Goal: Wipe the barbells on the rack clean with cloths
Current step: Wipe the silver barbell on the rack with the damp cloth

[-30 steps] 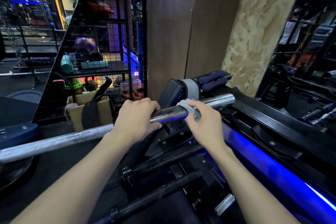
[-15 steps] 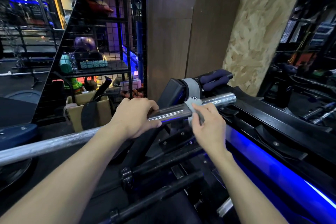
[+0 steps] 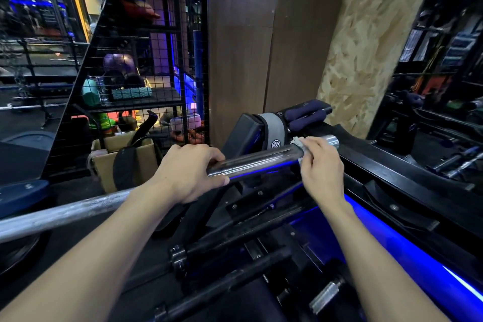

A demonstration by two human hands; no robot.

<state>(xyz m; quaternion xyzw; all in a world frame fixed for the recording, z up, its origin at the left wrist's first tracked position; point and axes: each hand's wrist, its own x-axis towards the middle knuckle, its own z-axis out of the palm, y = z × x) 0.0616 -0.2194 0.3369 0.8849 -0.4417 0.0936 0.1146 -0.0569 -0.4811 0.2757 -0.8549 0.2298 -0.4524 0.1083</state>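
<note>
Dim gym surroundings fill the view, lit by blue strip light: a dark wood-panelled column (image 3: 251,42) stands in the middle, a slab of pale chipboard (image 3: 366,42) leans to its right, and a black wire-mesh shelving cage (image 3: 146,65) holding balls, rollers and other colourful gear stands to its left. Below, a black steel rack (image 3: 392,180) runs from the centre toward the lower right, with a bright blue light strip (image 3: 407,256) along its near side and more dark bars lying lower in the frame. A cardboard box (image 3: 125,162) with a black strap draped over it sits on the floor at the foot of the cage. Across the scene lies the barbell (image 3: 256,161), its dull grey shaft stretching out to the left edge and its shiny chrome sleeve rising to the right, where the end reaches the rack. The left hand (image 3: 190,172) wraps around the bar at the inner end of the sleeve, its grip closed on the metal with fingers curled over the top. The right hand (image 3: 321,165) sits close to the sleeve's outer end, its grip closed on a small whitish cloth (image 3: 296,141) pressed against the chrome; only a frayed edge of the cloth shows beyond the fingers.
</note>
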